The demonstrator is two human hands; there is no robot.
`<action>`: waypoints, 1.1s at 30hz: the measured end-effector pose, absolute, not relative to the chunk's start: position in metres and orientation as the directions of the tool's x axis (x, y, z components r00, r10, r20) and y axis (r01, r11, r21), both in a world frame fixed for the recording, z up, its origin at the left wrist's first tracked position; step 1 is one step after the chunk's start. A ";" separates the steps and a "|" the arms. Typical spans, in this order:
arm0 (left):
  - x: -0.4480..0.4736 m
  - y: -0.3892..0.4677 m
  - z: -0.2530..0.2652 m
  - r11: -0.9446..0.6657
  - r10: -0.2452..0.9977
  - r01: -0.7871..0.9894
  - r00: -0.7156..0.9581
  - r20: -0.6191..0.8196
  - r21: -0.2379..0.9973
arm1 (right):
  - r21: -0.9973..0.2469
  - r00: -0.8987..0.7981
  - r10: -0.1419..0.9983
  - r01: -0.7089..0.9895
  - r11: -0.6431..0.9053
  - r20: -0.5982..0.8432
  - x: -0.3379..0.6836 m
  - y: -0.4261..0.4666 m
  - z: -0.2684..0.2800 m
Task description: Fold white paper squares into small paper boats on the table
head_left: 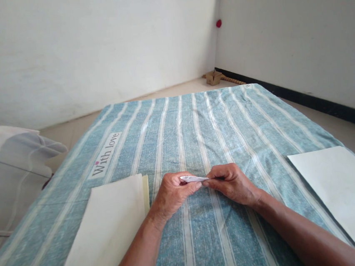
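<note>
A small piece of folded white paper (192, 179) is held between both hands, above the middle of the striped cloth. My left hand (173, 190) pinches its left part between thumb and fingers. From the other side, my right hand (231, 183) grips the narrower right end with thumb and forefinger. Several layers show at the paper's left edge, where it loops open a little. The fingertips of the two hands nearly meet, and the fingers behind the paper are hidden.
Blue-and-white striped cloth (193, 131) covers the flat surface, lettered "With love" at left. White sheets (111, 223) lie by my left forearm, over a yellowish one (146, 190). Another white sheet (343, 192) lies at right. A small cardboard box (213, 78) sits on the floor beyond.
</note>
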State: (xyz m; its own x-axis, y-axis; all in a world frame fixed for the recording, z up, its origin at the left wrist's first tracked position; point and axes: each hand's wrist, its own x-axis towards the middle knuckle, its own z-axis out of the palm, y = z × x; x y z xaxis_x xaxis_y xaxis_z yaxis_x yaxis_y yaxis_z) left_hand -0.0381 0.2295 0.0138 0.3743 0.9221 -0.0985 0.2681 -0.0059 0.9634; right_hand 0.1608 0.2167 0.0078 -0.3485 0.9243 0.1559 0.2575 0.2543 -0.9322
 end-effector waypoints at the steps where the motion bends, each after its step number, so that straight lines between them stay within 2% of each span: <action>1: -0.038 0.229 0.014 -0.009 0.925 0.273 0.369 -0.096 0.962 | -0.935 -0.346 0.926 0.252 0.247 0.151 0.161 0.217 0.007; 8: -0.037 0.229 0.014 -0.013 0.934 0.287 0.345 -0.091 0.958 | -0.956 -0.330 0.940 0.241 0.168 0.082 0.161 0.218 0.007; 15: -0.035 0.227 0.018 -0.018 0.940 0.290 0.332 -0.083 0.957 | -0.964 -0.414 0.910 0.249 0.088 -0.024 0.165 0.220 0.015; 23: -0.032 0.226 0.023 0.019 0.924 0.302 0.359 -0.132 0.953 | -0.942 -0.414 0.910 0.311 0.126 -0.015 0.164 0.219 0.015; 33: -0.033 0.229 0.024 0.035 0.902 0.319 0.398 -0.167 0.947 | -0.957 -0.413 0.908 0.283 0.058 -0.067 0.163 0.218 0.015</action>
State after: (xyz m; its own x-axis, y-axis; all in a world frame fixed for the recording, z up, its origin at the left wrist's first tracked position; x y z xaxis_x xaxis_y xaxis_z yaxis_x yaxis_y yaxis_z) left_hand -0.0329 0.2291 0.0236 0.3981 0.9020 -0.1672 0.3185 0.0350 0.9473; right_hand 0.1632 0.2182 0.0151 -0.4126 0.9085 -0.0668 0.2830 0.0581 -0.9574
